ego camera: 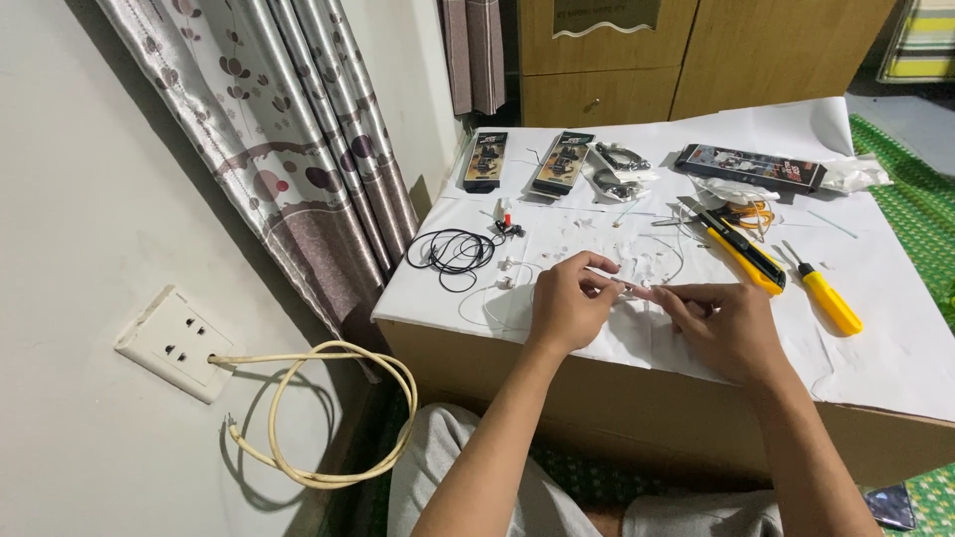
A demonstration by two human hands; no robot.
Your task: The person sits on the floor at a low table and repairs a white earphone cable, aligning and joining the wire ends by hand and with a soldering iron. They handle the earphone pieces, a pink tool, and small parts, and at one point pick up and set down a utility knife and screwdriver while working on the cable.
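Observation:
My left hand (pixel 567 301) and my right hand (pixel 724 323) meet over the white paper sheet (pixel 895 348) on a low cardboard table (pixel 637 408). Both pinch a small white part (pixel 637 289) between their fingertips, with a thin white wire (pixel 487 308) trailing off to the left. A yellow utility knife (pixel 746 254) lies just beyond my right hand, and a yellow-handled screwdriver (pixel 826 295) to its right.
A coiled black cable (pixel 453 251) lies at the table's left. Two dark packages (pixel 525 161), a long dark box (pixel 751 166), metal parts (pixel 617 169) and an orange wire (pixel 756 214) sit at the back. A wall socket (pixel 174 343) with a cream cable (pixel 328 418) is at left, beside curtains (pixel 298 129).

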